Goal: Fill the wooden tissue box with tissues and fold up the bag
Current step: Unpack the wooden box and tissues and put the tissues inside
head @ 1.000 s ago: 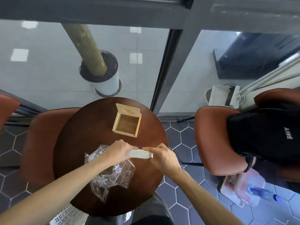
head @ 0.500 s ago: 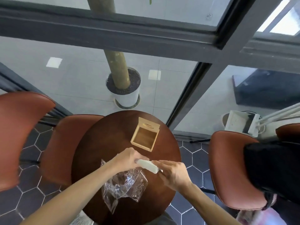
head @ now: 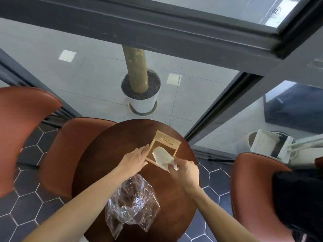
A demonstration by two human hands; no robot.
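Fingers of our right hand (head: 184, 170) pinch tissues (head: 162, 157), stack half inside wooden tissue box (head: 172, 143) at table's far side; left hand (head: 133, 158) grips box wall. Filling step — next we seat stack flat, then fold bag (head: 132, 205), lying near us.

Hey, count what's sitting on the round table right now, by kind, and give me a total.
Wooden tissue box: 1
Stack of tissues, partly in the box, held by the right hand: 1
Clear plastic bag: 1
Total: 3
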